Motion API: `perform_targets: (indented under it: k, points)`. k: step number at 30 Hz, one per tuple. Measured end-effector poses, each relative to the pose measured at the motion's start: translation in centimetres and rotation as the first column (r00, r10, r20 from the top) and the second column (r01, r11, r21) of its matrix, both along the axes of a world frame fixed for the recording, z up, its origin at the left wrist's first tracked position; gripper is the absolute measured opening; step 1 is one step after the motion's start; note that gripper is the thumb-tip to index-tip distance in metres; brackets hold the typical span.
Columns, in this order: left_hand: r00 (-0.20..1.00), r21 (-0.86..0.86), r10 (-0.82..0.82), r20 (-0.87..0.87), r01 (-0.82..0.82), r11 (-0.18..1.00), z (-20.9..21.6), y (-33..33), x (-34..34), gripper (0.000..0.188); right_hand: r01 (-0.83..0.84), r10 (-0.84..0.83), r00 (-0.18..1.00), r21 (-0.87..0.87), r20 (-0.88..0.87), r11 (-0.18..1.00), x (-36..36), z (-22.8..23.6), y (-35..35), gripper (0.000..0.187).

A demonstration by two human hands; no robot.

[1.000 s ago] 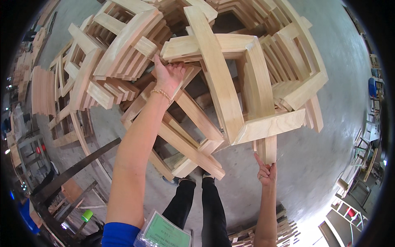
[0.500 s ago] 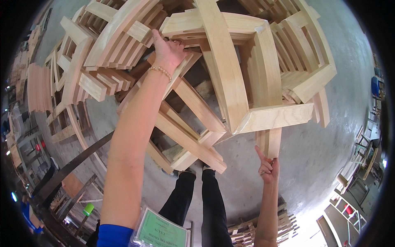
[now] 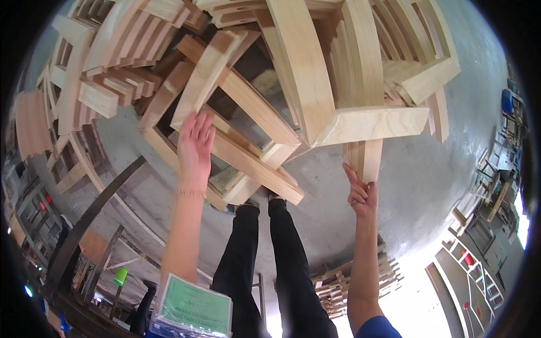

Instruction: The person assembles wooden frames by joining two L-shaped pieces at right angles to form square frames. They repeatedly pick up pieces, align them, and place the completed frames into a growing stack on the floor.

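A pale wooden frame (image 3: pixel 372 125) of thick bars stands tilted in front of me. My right hand (image 3: pixel 362 194) is at the low end of one of its posts (image 3: pixel 363 160), index finger along the wood and the other fingers curled. To its left leans a second wooden frame (image 3: pixel 256 160) with crossing bars. My left hand (image 3: pixel 195 149) reaches to this frame's left corner, its fingers stretched out at the end of a short pale bar (image 3: pixel 208 76). The left thumb is hidden.
Stacks of similar wooden frames (image 3: pixel 127 42) rise at the far left, with more frames (image 3: pixel 414 34) at the far right. A dark curved bar (image 3: pixel 84 217) crosses the lower left. Behind my legs lies a pile of wood pieces (image 3: pixel 338 287) on the grey concrete floor (image 3: pixel 417 208).
My left hand has left the upper bar of the tilted frame and come down to the leaning frame's corner. My right hand stays at the post's end. The whole view has shifted.
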State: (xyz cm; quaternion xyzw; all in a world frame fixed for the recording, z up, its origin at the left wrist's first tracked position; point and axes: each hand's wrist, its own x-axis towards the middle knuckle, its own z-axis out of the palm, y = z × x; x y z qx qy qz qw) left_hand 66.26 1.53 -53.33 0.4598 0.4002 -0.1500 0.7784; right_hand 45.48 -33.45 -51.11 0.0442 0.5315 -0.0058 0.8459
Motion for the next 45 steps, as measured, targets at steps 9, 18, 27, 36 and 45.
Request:
perform_targets:
  k: [9, 18, 27, 36, 45]
  points:
    - [0.963, 0.272, -0.01, -0.27, 0.086, 0.959, -3.5, 0.5, -15.1, 0.076, -0.383, 0.35, 0.905, -0.106, -0.241, 0.917, -3.9, -2.5, 5.0, 0.058]
    - [0.99, 0.472, 0.0, -0.144, 0.068, 0.879, -7.3, -4.7, -9.5, 0.079, -0.504, 0.55, 0.739, 0.222, -0.388, 0.834, -6.6, -8.7, 14.4, 0.053]
    - [0.974, 0.505, -0.059, -0.217, 0.164, 0.848, -6.3, -4.8, -8.7, 0.064, -0.486, 0.53, 0.774, 0.211, -0.345, 0.848, -6.0, -9.4, 14.0, 0.046]
    - [0.992, 0.566, -0.076, -0.102, 0.12, 0.816, -8.9, -5.2, -10.8, 0.071, -0.459, 0.486, 0.79, 0.165, -0.373, 0.873, -7.2, -9.2, 14.5, 0.047]
    - [0.993, 0.604, -0.037, -0.115, 0.1, 0.791, -9.5, -4.9, -10.3, 0.069, -0.474, 0.493, 0.792, 0.147, -0.36, 0.868, -6.3, -8.9, 14.9, 0.051]
